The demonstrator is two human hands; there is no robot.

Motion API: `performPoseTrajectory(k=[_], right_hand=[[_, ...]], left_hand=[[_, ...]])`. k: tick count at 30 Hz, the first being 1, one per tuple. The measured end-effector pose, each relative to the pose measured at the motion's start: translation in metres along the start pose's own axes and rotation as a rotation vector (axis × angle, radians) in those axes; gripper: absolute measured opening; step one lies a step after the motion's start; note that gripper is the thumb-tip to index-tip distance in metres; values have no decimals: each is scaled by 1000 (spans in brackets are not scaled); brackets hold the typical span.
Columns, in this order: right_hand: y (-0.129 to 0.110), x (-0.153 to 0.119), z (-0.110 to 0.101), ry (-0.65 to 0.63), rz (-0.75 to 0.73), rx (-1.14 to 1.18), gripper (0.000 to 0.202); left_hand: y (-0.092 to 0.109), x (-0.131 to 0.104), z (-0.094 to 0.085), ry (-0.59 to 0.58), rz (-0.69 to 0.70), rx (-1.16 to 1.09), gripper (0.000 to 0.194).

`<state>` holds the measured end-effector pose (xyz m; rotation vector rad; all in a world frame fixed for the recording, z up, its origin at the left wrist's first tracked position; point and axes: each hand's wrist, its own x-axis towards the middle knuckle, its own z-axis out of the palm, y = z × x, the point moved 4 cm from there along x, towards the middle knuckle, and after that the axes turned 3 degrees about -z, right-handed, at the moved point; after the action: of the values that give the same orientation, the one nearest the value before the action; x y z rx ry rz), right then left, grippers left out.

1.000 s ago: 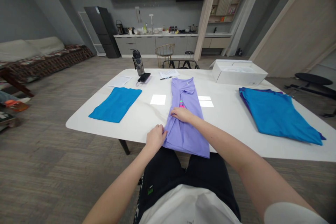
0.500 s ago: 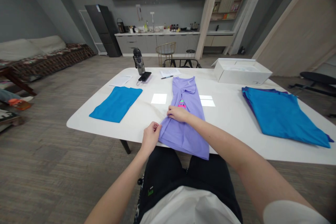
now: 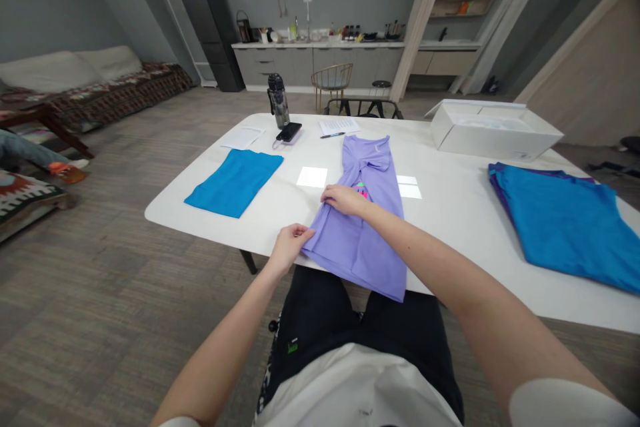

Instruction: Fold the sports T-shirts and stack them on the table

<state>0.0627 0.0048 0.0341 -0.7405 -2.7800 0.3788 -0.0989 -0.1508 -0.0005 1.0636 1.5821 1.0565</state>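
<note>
A purple T-shirt (image 3: 380, 240) with a pink and green print lies lengthwise on the white table (image 3: 450, 233), one side folded inward. Its hem hangs over the near edge, above my lap. My left hand (image 3: 291, 245) pinches the hem's left corner between thumb and fingers. Higher on the same left edge, my right hand (image 3: 343, 200) is closed on the cloth, its forearm crossing over the shirt. A folded blue garment (image 3: 235, 181) lies flat to the left. On the right rests a pile of blue garments (image 3: 570, 220) with a dark purple one beneath.
Behind the shirt are a pen (image 3: 333, 135) and a printed sheet (image 3: 340, 126). A water bottle (image 3: 279, 103), a phone (image 3: 289, 132) and another paper (image 3: 243, 138) stand or lie back left. An open white box (image 3: 495, 130) sits back right. A person's leg (image 3: 25, 150) shows far left.
The camera view has tilted down and turned slightly left, so everything sits further right and higher. Both hands keep hold of the shirt's left edge, with little other movement.
</note>
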Motion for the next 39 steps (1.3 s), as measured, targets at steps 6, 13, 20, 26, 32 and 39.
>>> performPoseTrajectory(k=[6,13,20,26,32,39], right_hand=[[-1,10,7,-46,-4,-55,31],[-6,15,7,-88,20,-157,31],[-8,14,10,-92,44,-128,35],[-14,15,14,-151,-9,-211,34],[-17,14,15,-95,-74,-299,32],[-12,10,13,14,64,-158,38]], left_hand=[[6,-4,-5,147,95,142,31],[16,-8,-11,198,186,422,33],[16,-8,-11,169,161,583,29],[16,-2,-13,169,150,710,24],[27,-9,-16,249,269,764,24],[19,-2,-23,246,186,411,24]])
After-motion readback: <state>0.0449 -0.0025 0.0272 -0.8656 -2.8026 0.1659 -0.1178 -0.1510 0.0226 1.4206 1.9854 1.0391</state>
